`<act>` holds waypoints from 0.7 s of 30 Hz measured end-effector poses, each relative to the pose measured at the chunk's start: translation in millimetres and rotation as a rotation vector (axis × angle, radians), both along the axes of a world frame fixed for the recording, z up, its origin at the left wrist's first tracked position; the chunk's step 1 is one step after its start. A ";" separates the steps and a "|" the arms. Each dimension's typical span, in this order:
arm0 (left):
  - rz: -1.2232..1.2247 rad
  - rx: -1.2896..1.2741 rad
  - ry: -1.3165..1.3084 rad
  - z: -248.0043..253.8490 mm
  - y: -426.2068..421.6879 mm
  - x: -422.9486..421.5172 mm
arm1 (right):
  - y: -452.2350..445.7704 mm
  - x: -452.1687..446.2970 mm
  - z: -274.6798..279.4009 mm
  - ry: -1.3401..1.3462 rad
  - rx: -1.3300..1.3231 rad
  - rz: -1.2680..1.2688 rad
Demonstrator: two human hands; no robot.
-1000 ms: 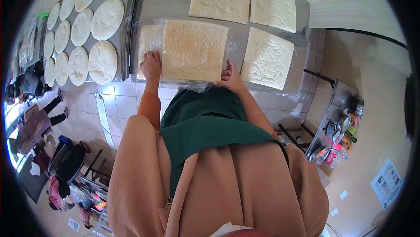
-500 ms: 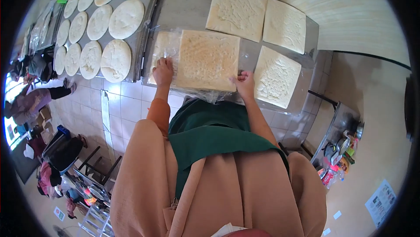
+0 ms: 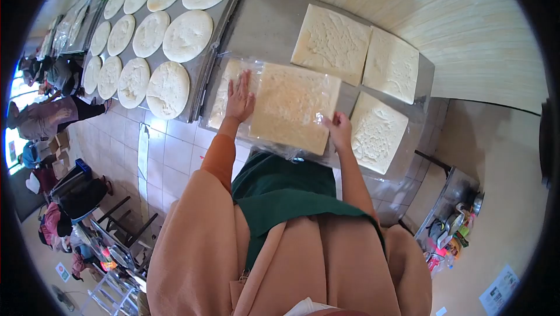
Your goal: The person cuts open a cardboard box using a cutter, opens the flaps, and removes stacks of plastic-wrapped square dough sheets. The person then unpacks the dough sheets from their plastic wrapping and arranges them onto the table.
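Observation:
A square flat sheet of bread (image 3: 294, 106) lies in clear plastic wrap (image 3: 256, 139) near the table's front edge. A second bread sheet (image 3: 224, 88), partly covered by the plastic, lies to its left. My left hand (image 3: 240, 100) rests on the plastic at the left side of the square bread, fingers stretched out flat. At the bread's right edge, my right hand (image 3: 340, 131) has thumb and fingers together on the plastic wrap. Glare on the film hides how far it wraps round.
More square breads (image 3: 332, 45) lie at the back and right of the metal table (image 3: 265, 16). Several round flatbreads (image 3: 188, 36) sit in rows on a tray table at the left. A person (image 3: 44, 118) stands far left. A shelf with kitchen items (image 3: 449, 228) is at right.
My left hand has opened from curled fingers to a flat hand on the plastic. My right hand stays at the bread's right edge. The whole view has shifted slightly.

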State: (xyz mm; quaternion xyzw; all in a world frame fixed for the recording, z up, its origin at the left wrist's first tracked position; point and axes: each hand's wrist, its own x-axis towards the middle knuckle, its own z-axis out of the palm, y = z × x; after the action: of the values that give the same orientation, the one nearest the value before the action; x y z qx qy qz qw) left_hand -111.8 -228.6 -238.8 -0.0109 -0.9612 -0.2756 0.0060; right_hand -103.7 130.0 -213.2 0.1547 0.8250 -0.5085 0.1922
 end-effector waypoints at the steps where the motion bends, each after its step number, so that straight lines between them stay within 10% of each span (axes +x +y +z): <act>1: -0.001 -0.008 0.013 0.8 1.6 -3.8 | 6.9 -1.7 -3.2 -0.012 0.043 -0.002; 15: -0.034 -0.263 0.058 0.5 5.0 -3.0 | 70.0 2.6 18.5 -0.108 -0.678 -0.508; 21: 0.004 -0.152 0.147 5.4 4.4 2.4 | 89.3 -40.6 62.3 0.040 -0.245 -0.210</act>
State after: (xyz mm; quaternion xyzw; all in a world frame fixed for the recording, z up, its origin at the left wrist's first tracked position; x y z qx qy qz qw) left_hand -109.4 -224.2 -233.4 -0.0297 -0.9763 -0.2005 0.0760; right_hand -144.3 219.3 -150.9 0.2053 0.7397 -0.6256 0.1391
